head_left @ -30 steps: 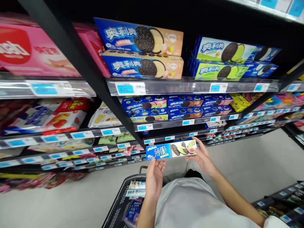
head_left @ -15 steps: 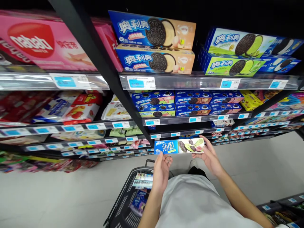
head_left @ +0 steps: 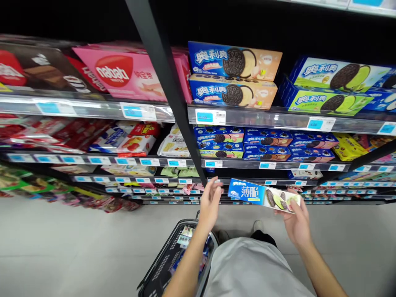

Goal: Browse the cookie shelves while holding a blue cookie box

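My right hand (head_left: pixel 297 218) grips one end of a long, flat blue and white cookie box (head_left: pixel 247 194), thumb on its front face. The box tilts slightly, its right end lower, and shows dark sandwich cookies with a green filling. To its left, my left hand (head_left: pixel 210 204) is raised with fingers apart and slightly curled; it holds nothing and a gap separates it from the box. Below my left forearm sits a black shopping basket (head_left: pixel 163 264) with several packages inside, partly covered by the arm.
Store shelves face me, with cookie boxes (head_left: pixel 235 93) in blue and peach, green cookie boxes (head_left: pixel 331 99) and pink wafer packs (head_left: pixel 123 74) on the upper level. A black upright post (head_left: pixel 167 70) divides the shelving. Pale floor (head_left: pixel 77 243) lies below.
My left hand has let go of the cookie box and moved away to its left. The right hand alone now holds the box, which has tilted. My view has swung left.
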A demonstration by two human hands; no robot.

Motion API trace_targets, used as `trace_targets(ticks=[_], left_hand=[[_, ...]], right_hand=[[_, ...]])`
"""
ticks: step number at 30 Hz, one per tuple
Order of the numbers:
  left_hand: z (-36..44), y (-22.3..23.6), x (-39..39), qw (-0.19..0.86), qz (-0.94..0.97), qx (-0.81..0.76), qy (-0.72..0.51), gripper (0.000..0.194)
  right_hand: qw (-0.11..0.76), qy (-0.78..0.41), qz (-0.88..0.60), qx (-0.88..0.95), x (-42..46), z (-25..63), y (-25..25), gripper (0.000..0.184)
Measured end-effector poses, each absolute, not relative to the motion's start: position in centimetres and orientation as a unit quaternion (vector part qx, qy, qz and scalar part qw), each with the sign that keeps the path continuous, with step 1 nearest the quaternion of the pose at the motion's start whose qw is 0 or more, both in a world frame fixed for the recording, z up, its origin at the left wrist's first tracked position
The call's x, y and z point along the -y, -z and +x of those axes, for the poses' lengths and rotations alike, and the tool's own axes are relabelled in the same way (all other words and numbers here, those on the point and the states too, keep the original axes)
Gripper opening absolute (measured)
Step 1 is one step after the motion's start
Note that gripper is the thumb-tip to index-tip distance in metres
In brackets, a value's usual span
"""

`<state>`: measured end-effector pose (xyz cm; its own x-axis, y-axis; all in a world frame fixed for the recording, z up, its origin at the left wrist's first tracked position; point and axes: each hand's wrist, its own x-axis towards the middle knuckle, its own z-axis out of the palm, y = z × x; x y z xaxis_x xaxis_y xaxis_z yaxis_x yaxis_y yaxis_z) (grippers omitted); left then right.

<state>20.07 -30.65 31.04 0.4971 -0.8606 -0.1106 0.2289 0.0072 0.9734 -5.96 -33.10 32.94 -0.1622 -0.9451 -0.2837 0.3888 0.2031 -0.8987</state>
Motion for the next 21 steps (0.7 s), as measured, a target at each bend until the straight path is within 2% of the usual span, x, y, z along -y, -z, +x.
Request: trace_targets(ticks=[3, 5, 7, 12, 17, 21], left_hand=[[23.2, -34.3, 36.1, 0.542, 0.606, 0.547, 0.198, 0.033], [24.8, -36.0, 40.3, 0.453, 0.605, 0.651, 0.067, 0.034], [25.9, -36.9, 44.3, 0.351, 0.624, 0.698, -0.006, 0.039], [27.2, -36.7, 50.6, 0.205, 0.657, 0.724, -0.051, 0.048], [27.7, -36.9, 51.9, 0.09, 0.697, 0.71, -0.052, 0.053], [27.7, -36.9, 51.3, 0.062, 0.713, 0.694, -0.084, 0.056]], right_hand=[[0.552, 0.598, -0.264, -0.517, 33.1, -7.1, -33.3, 0.047], [0.543, 0.605, -0.256, -0.523, 32.8, -7.7, -33.4, 0.048], [0.54, 0.607, -0.247, -0.528, 32.3, -8.2, -33.3, 0.049], [0.525, 0.612, -0.219, -0.549, 30.9, -9.6, -32.5, 0.051], [0.512, 0.609, -0.189, -0.576, 29.8, -11.0, -31.4, 0.055], [0.516, 0.603, -0.168, -0.585, 29.6, -11.0, -30.7, 0.055]])
